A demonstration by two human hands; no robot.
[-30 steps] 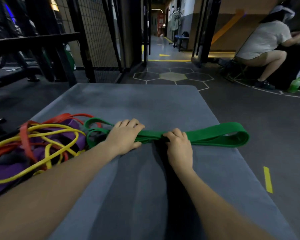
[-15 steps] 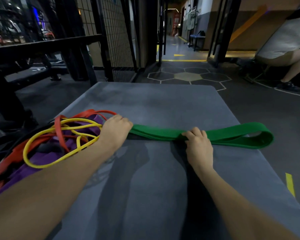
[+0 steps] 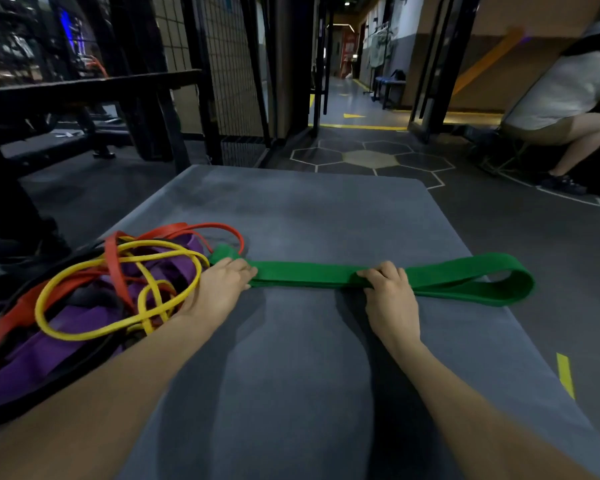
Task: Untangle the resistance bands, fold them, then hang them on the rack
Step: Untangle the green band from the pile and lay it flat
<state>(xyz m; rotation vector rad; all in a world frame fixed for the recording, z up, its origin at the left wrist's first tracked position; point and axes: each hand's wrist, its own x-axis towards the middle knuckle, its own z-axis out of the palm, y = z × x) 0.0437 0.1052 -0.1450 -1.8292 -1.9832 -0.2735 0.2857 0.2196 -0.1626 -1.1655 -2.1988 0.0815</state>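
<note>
A wide green resistance band (image 3: 309, 273) lies flattened in layers across the grey platform (image 3: 309, 209), its right loop hanging past the platform's right edge. My left hand (image 3: 220, 289) grips the band near its left end. My right hand (image 3: 390, 296) holds the band's middle, fingers curled over its top. To the left sits a tangled pile: a thin yellow band (image 3: 118, 296), a red band (image 3: 115, 265), a broad purple band (image 3: 49, 351) and a black band (image 3: 66, 379).
A black metal rack (image 3: 94, 88) and a wire-mesh partition (image 3: 229, 81) stand at the back left. A person (image 3: 561, 95) crouches at the right on the dark gym floor. A corridor (image 3: 347, 95) opens straight ahead.
My left hand slid left along the green band toward the pile, drawing the band straighter and flatter. My right hand stayed on the band's middle. The view shifted slightly.
</note>
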